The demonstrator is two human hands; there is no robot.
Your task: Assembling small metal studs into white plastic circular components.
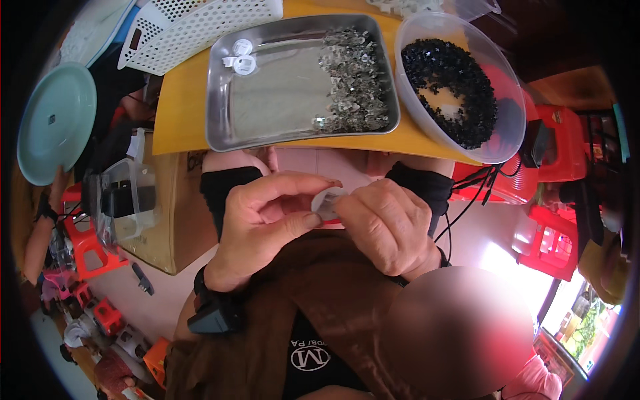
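Observation:
Between my hands, above my lap, is a small round white plastic piece (327, 203). My left hand (252, 223) grips its left edge between thumb and fingertips. My right hand (389, 223) is closed, its fingertips pressed together against the piece's right side; whatever lies in that pinch is hidden. Beyond my hands, a steel tray (273, 107) sits on a yellow table. Several similar white round pieces (244, 64) lie at its upper left, and a heap of small metallic or clear parts (357, 83) fills its right side.
A clear plastic bowl (513, 110) with small black parts (460, 93) stands right of the tray. A white perforated basket (193, 33) is at the back left. A cardboard box (183, 220) and clear container (140, 217) stand left. Black cables (477, 183) hang right, near red stools (550, 240).

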